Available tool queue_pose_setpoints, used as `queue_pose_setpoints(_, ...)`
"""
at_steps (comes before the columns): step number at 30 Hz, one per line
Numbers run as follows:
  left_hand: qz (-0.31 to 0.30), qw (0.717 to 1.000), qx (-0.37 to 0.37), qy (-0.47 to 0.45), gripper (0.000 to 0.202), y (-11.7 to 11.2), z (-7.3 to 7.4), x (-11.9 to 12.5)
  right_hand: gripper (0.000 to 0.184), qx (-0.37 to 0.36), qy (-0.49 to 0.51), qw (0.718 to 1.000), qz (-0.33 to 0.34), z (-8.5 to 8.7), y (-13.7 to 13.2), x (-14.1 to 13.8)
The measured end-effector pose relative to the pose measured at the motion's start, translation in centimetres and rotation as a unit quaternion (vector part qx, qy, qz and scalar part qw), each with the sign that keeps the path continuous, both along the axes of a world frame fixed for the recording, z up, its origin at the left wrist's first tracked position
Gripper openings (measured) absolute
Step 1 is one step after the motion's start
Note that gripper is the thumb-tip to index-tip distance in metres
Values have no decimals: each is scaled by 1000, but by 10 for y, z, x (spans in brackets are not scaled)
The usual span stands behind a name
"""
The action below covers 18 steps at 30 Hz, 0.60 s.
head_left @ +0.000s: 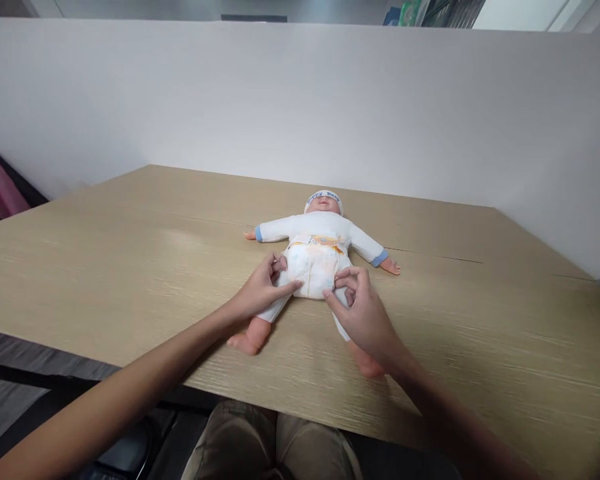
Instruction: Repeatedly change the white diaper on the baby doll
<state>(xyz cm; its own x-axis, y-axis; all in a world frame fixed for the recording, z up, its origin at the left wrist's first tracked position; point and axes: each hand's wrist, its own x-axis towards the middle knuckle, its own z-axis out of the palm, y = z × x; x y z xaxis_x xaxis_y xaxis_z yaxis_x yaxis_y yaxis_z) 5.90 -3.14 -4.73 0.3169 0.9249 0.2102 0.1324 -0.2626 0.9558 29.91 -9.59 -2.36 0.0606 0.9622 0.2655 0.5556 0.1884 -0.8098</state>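
A baby doll [323, 227] in a white outfit with blue cuffs and a lettered white cap lies on its back, arms spread, feet toward me. Around its hips is a white diaper [310, 270] with an orange printed band at the waist. At the diaper's left leg edge is my left hand [266, 283], its thumb stretched over the front and its other fingers curled at the side. My right hand [357, 300] pinches the diaper's right leg edge between thumb and fingers. Part of the doll's right-side leg is hidden behind that hand.
The doll rests on a wide wooden table [130, 253] with thin seams across its top. A white partition [280, 100] rises behind the table. Something pink [0, 180] shows beyond the left edge. My knees [275, 443] are under the table's front edge.
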Motion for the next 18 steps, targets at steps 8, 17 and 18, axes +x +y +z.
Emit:
queue_pose_setpoints(8, 35, 998, -37, -36, 53, -6, -3, 3, 26, 7, -68, 998, -11, 0, 0, 9)
queue_pose_setpoints(17, -51, 997, -58, 28, 37, -1, 13, 2, 22, 44, -138, 989, 31, -1, 3, 1)
queue_pose_setpoints(18, -60, 996, -71, 11, 37, 0, 13, 2, 22, 41, -134, 990, 31, -1, 3, 1)
